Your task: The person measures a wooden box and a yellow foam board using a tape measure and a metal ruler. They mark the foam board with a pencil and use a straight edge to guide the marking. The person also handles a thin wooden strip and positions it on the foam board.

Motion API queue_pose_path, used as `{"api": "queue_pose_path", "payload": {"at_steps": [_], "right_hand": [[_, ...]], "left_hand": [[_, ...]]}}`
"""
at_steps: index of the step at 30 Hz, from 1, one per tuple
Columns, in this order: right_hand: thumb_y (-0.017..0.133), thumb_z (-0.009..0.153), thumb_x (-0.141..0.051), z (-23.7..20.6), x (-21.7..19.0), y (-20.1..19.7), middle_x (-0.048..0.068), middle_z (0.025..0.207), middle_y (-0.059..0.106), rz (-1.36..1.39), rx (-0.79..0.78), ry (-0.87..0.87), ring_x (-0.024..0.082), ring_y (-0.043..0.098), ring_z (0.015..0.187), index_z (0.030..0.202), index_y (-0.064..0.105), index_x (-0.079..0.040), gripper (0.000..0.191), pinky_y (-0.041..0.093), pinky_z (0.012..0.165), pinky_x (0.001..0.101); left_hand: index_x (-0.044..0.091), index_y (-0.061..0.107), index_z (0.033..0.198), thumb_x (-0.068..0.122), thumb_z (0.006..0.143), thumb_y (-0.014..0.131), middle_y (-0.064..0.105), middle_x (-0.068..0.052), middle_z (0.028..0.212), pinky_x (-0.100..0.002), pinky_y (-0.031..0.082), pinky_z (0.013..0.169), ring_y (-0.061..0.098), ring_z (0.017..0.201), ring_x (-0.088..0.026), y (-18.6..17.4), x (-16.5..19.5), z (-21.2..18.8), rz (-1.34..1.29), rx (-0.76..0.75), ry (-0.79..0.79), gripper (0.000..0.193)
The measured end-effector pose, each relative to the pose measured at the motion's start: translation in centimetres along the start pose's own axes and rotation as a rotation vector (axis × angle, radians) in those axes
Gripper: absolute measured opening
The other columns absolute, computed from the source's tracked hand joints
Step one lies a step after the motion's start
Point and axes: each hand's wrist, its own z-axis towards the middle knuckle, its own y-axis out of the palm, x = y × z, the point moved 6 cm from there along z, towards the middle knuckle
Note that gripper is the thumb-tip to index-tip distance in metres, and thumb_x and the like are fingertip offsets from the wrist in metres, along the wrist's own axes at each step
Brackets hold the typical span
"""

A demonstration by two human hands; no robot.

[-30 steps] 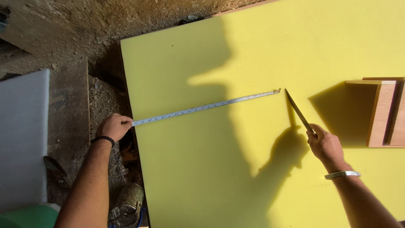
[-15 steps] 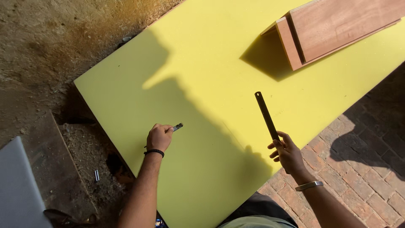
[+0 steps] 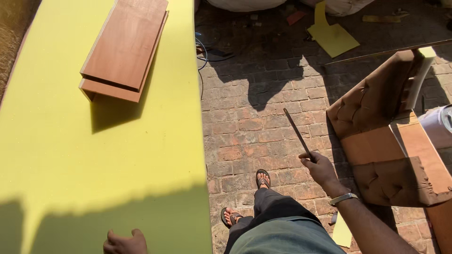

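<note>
**Blade in my right hand, left hand on the yellow sheet**

My right hand (image 3: 321,168) is out in front of me and to the side, over the brick floor (image 3: 263,108), with the forearm running back towards my body and a metal bracelet (image 3: 343,199) on the wrist. The fingers are curled tight around the near end of a long thin dark blade (image 3: 297,133). The blade rises out of the top of my fist and slants up and away to the left, its far tip well clear of the bricks below it. The wrist is cocked a little, knuckles turned outward.

My left hand (image 3: 125,242) sits low at the bottom edge of the view, resting on the shaded near part of the big yellow sheet (image 3: 94,160). Only the knuckles and bent fingers show; I cannot tell whether it grips anything.

Far beyond my left hand, on the sheet, lies a stack of reddish-brown wooden boards (image 3: 125,47). Just right of my right hand is a brown tufted cushion piece wrapped partly in cardboard (image 3: 391,141). Below that fist, my sandalled feet (image 3: 262,179) stand on the bricks.
</note>
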Motion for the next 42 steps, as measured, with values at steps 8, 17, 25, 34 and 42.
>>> {"api": "queue_pose_path", "payload": {"at_steps": [8, 17, 25, 34, 42], "right_hand": [[0.061, 0.101, -0.026, 2.2, 9.4, -10.9, -0.003, 0.064, 0.049, 0.2, 0.168, 0.133, 0.008, 0.042, 0.055, 0.111, 0.077, -0.008, 0.027, 0.035, 0.048, 0.0279], [0.061, 0.101, -0.027, 9.1, 19.9, -27.2, -0.006, 0.067, 0.053, 0.46, 0.256, 0.161, 0.004, 0.041, 0.058, 0.107, 0.078, -0.006, 0.027, 0.034, 0.051, 0.0232], [0.059, 0.102, -0.029, 18.9, 21.5, -36.9, -0.001, 0.06, 0.053, 0.31, 0.188, 0.234, 0.008, 0.045, 0.053, 0.11, 0.078, -0.008, 0.03, 0.038, 0.049, 0.0265], [0.059, 0.101, -0.034, 40.1, 12.7, -46.2, 0.0, 0.061, 0.06, 0.181, 0.122, 0.18, 0.007, 0.053, 0.056, 0.109, 0.079, -0.011, 0.031, 0.043, 0.054, 0.0259], [0.063, 0.096, -0.036, 57.3, 9.9, -56.4, 0.001, 0.081, 0.078, -0.012, 0.198, 0.186, 0.015, 0.071, 0.072, 0.107, 0.076, -0.011, 0.031, 0.056, 0.072, 0.0316]], "left_hand": [[0.006, 0.052, 0.141, 0.018, 0.083, 0.073, 0.052, -0.019, 0.138, -0.05, 0.04, 0.113, 0.048, 0.134, -0.038, 2.7, 28.9, -9.9, -0.467, -0.233, 0.469, 0.063], [0.029, 0.042, 0.151, 0.016, 0.088, 0.063, 0.039, -0.008, 0.151, -0.04, 0.059, 0.088, 0.064, 0.116, -0.026, 3.0, 57.0, -27.0, -0.315, -0.845, 0.669, 0.068], [0.027, 0.053, 0.144, 0.019, 0.084, 0.068, 0.045, -0.01, 0.146, -0.042, 0.053, 0.098, 0.059, 0.125, -0.029, 8.5, 69.1, -33.8, -0.353, -0.827, 0.636, 0.063], [0.02, 0.059, 0.136, 0.024, 0.083, 0.074, 0.056, -0.012, 0.134, -0.04, 0.052, 0.103, 0.062, 0.12, -0.029, 23.8, 83.1, -34.4, -0.314, -0.92, 0.612, 0.056], [0.02, 0.068, 0.125, 0.026, 0.088, 0.068, 0.064, -0.006, 0.128, -0.038, 0.053, 0.099, 0.065, 0.114, -0.024, 25.5, 107.6, -36.4, -0.271, -1.173, 0.882, 0.038]]}}
